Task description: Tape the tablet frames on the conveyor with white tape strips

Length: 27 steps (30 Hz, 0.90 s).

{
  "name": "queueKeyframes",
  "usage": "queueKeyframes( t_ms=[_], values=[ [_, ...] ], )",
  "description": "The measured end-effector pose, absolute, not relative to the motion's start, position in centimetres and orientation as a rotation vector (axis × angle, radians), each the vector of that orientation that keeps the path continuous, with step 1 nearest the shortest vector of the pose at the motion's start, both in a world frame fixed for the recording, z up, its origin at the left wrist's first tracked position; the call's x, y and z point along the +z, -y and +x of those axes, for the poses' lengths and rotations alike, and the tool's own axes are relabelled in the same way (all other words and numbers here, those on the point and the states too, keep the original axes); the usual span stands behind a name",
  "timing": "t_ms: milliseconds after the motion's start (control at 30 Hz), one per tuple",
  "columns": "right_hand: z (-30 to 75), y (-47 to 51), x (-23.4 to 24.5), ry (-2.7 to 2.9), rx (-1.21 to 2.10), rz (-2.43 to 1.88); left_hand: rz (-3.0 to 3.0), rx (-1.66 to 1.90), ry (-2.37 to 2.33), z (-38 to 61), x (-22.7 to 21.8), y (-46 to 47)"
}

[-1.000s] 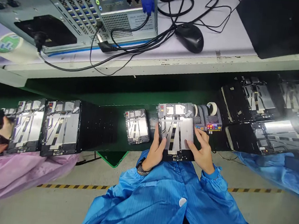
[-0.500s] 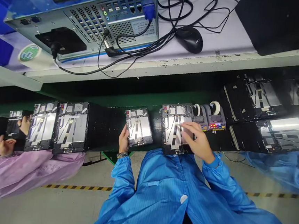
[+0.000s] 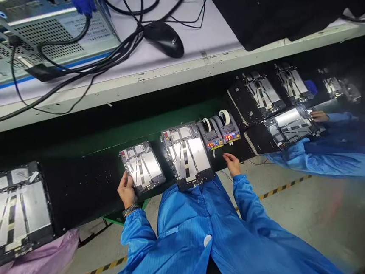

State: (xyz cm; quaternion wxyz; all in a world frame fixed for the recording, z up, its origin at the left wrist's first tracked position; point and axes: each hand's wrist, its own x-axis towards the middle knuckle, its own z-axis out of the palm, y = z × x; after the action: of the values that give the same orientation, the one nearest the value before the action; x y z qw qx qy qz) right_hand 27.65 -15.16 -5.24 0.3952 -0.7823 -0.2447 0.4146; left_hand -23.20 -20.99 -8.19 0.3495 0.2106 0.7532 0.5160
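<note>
the dark table (image 3: 83, 179) runs in front of both hands, and beyond it a white shelf (image 3: 175, 75) carries a pc (image 3: 51, 34), ahead and to the left of the left hand (image 3: 127, 191). the big device (image 3: 196, 155) lies on the table between the two hands, its long axis running away from the person with the far end leaning left; the right hand (image 3: 233, 165) is the nearer to it, off its right edge and not touching. the small device (image 3: 151, 166), its long axis much the same way, lies just right of the left hand, which grips it by the near part of its left edge; how far the fingers go under is hidden. ahead of the right hand stand the left dispenser (image 3: 212, 136) and the right dispenser (image 3: 229, 129), side by side, each with a roll of tape. well ahead of the left hand, up on the shelf, is the mouse (image 3: 165, 38). the right hand has thumb and forefinger drawn together; whether anything thin is pinched there i cannot tell. the relation that seems to matter most is the smallest: a pale strip (image 3: 214, 153) hangs from the left dispenser toward the person, just left of the right fingertips and apart from them, far nearer that hand than the left.
</note>
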Motion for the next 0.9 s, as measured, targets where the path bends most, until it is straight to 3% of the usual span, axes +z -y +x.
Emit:
queueKeyframes(
  t_ms=[233,500,700,900],
  values=[
    [24.2,12.5,-7.2,0.497,1.327,-1.818,0.679,1.238,-2.218,-22.2,-6.4,20.6],
    [25.7,13.7,-5.5,0.451,1.225,-1.942,0.814,1.323,-2.268,-19.6,-1.4,18.3],
    [26.1,10.9,3.8,1.077,1.338,-1.753,1.051,1.225,-1.832,-13.6,3.8,14.7],
    [15.5,3.7,13.5,1.987,1.508,-1.438,1.052,1.183,-1.617,-8.8,5.2,12.1]
  ],
)
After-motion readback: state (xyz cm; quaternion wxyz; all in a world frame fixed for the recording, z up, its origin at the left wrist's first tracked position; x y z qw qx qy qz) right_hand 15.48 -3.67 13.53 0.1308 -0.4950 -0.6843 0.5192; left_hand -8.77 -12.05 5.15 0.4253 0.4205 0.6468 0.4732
